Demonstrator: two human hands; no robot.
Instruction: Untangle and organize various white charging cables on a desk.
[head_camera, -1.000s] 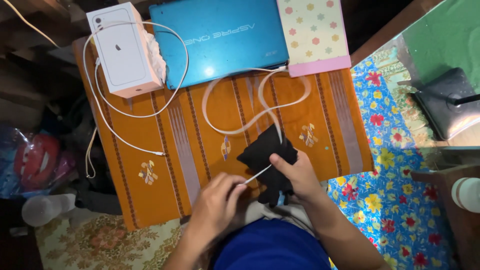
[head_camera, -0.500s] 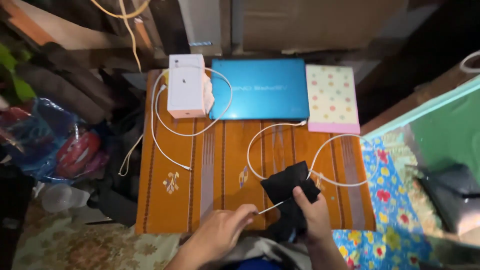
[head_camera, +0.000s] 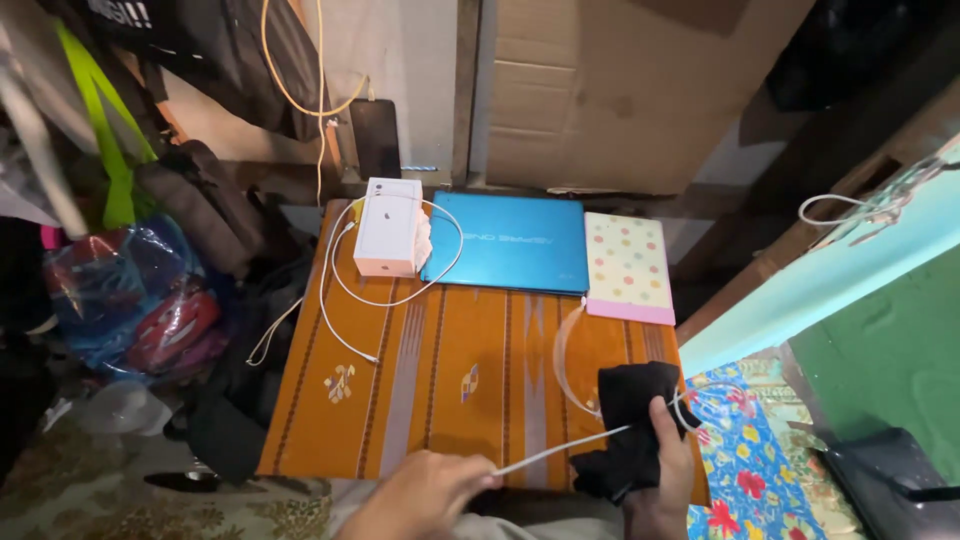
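Lower centre of frame: left hand (head_camera: 425, 495) pinches the end of a white cable (head_camera: 560, 450), fingers closed on it. Lower right: right hand (head_camera: 665, 470) grips a black cloth (head_camera: 625, 420) wrapped around the same cable, which runs taut between the two hands. The rest of the cable loops up across the orange striped cloth (head_camera: 440, 370) toward the blue laptop (head_camera: 510, 245). White box (head_camera: 388, 225) sits left of the laptop, spotted notebook (head_camera: 625, 265) to its right.
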